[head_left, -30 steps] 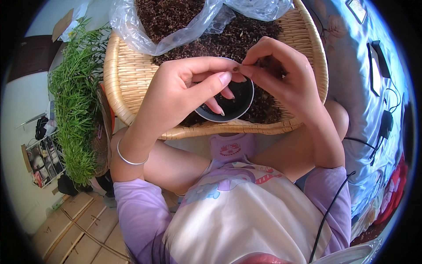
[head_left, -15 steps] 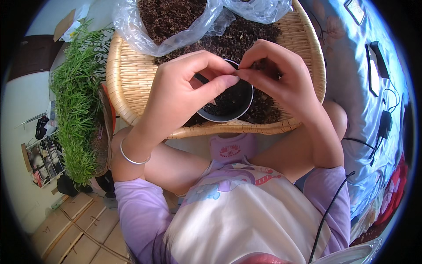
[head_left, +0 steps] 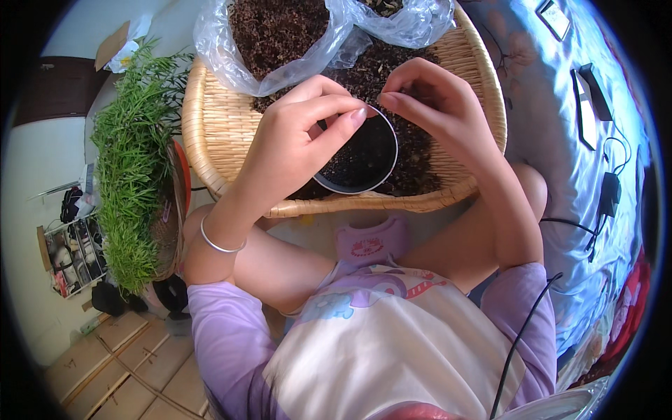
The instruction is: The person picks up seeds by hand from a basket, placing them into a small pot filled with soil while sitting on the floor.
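A round pot [head_left: 357, 164] with a pale rim and dark soil inside stands on the near part of a wicker tray [head_left: 217, 115]. My left hand [head_left: 308, 122] hovers over the pot's left side, thumb pressed to the fingertips in a pinch. Whatever lies in that pinch is too small to make out. Above the far right rim is my right hand [head_left: 437, 101], its thumb and forefinger drawn together and the other fingers curled. Anything between them is hidden. A small gap separates the two hands.
Behind the pot, a clear plastic bag [head_left: 262, 87] holds brown soil [head_left: 280, 35]. Loose soil covers much of the tray. A leafy green plant [head_left: 129, 182] rises at the left. To the right, blue fabric [head_left: 539, 133] carries a black adapter [head_left: 610, 194] and cables.
My hands have parted: their fingertips met over the pot before, and now the left has drawn away to the left. The whole view has shifted slightly.
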